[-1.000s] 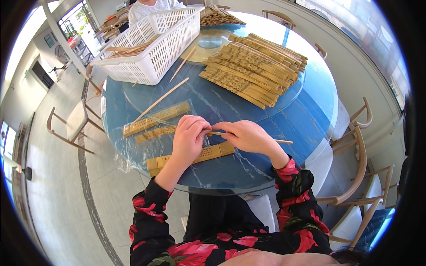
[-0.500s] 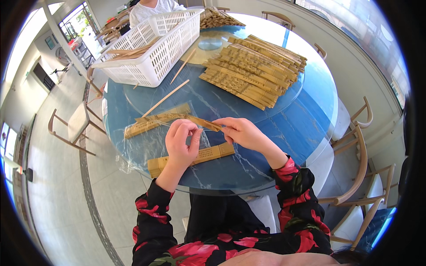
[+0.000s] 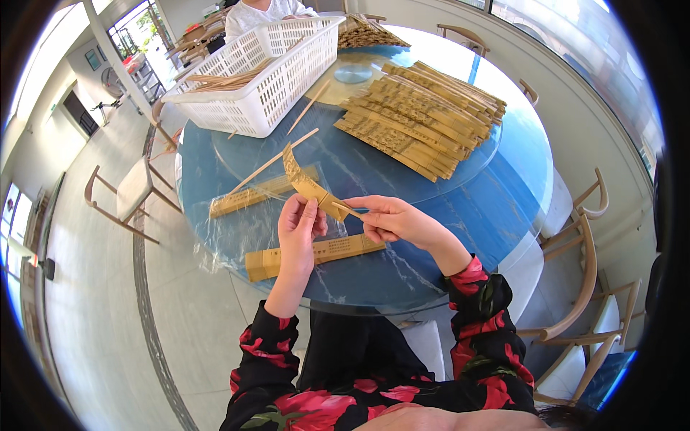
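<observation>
A gold printed paper chopstick sleeve (image 3: 305,184) is held up above the table, its far end bent upward. My left hand (image 3: 298,224) pinches it near its lower end between thumb and fingers. My right hand (image 3: 394,219) is closed on a pale chopstick (image 3: 347,209), whose visible part lies at the sleeve's near end. How far the chopstick reaches into the sleeve cannot be made out. Below my hands lies a stack of flat gold sleeves (image 3: 334,249). More gold sleeves (image 3: 244,200) rest on clear plastic wrap (image 3: 228,233) to the left.
A white plastic basket (image 3: 277,90) with loose chopsticks (image 3: 230,77) stands at the back left. Two single chopsticks (image 3: 277,159) lie nearby. Filled gold sleeves (image 3: 424,118) are piled on the glass turntable of the round blue table (image 3: 424,258). Another person (image 3: 262,14) sits beyond the basket.
The sleeve has swung from nearly level to pointing up and away. My left hand has turned and now pinches its lower end. A chopstick end now shows at my right fingers.
</observation>
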Tool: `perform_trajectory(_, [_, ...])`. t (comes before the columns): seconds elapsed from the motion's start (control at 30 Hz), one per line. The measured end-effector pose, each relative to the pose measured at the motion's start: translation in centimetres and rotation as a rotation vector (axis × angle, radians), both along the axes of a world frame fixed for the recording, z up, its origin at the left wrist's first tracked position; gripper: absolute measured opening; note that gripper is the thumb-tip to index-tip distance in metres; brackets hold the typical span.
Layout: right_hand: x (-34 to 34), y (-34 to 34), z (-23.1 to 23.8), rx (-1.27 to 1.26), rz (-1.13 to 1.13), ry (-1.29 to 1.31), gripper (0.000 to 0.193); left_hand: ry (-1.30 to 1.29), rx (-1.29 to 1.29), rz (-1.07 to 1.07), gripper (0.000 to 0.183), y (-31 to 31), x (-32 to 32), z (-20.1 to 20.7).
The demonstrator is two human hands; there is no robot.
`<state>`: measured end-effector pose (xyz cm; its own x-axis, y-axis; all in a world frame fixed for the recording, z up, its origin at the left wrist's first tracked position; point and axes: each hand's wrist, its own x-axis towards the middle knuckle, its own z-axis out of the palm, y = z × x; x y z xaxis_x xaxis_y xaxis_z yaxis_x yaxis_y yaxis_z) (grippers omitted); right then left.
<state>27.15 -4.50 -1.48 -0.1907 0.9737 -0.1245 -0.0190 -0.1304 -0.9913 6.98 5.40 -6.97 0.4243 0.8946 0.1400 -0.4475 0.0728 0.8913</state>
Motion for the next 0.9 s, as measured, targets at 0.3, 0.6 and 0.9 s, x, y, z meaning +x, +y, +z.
perform_trajectory(0.3, [-0.5, 0.0, 0.0, 0.016, 0.032, -0.039, 0.045, -0.138, 0.004, 0.044, 0.011, 0.0, -0.3, 0.2])
perform_trajectory(0.6, [-1.1, 0.0, -0.8, 0.007, -0.018, 0.044, 0.044, -0.091, -0.014, -0.022, 0.012, -0.1, -0.1, -0.3])
perform_trajectory(0.9, [-1.4, 0.3, -1.7, 0.024, -0.081, 0.061, 0.041, 0.009, -0.092, -0.112, 0.01, -0.2, 0.0, -0.3])
